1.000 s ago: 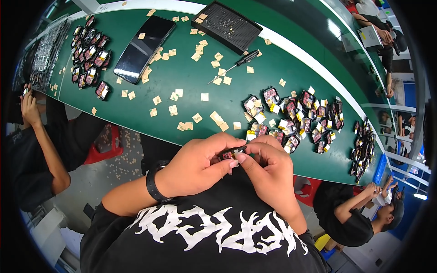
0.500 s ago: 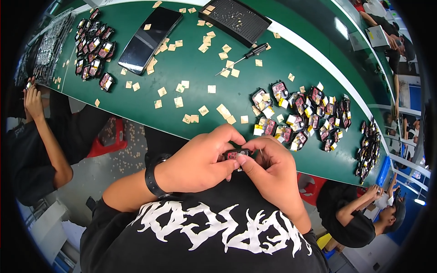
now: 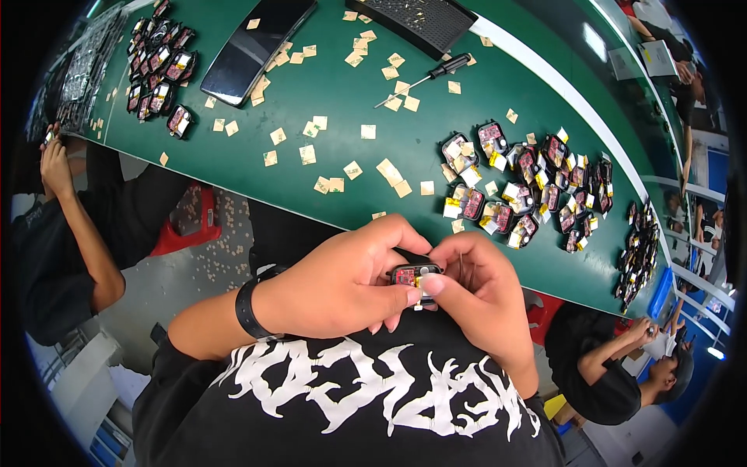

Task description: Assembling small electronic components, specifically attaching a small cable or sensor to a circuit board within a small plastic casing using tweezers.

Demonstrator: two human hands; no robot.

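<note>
Between my two hands, just off the table's near edge, is a small black device housing [image 3: 406,275] with a red circuit board inside. My left hand [image 3: 354,272] grips its left side, thumb along the lower edge. My right hand [image 3: 478,284] holds the other side, its thumb pressing near a silvery part and a bit of yellow. A small white end hangs below the housing. Tucked in my right fingers is a thin metal tool [image 3: 462,268], mostly hidden, whose kind I cannot make out. Similar open housings [image 3: 498,210] with boards and white-and-yellow pieces lie grouped beyond my right hand.
The green table [image 3: 257,183] carries scattered beige square stickers [image 3: 308,154], a screwdriver [image 3: 436,74], a black phone-like slab [image 3: 253,54] and a black perforated tray [image 3: 420,23]. More housings [image 3: 159,70] lie far left, others [image 3: 640,249] far right. Co-workers sit on both sides.
The housing has come slightly lower and tilted, so more of its board and the white end show. Both hands stay on it. The whole view has shifted a little.
</note>
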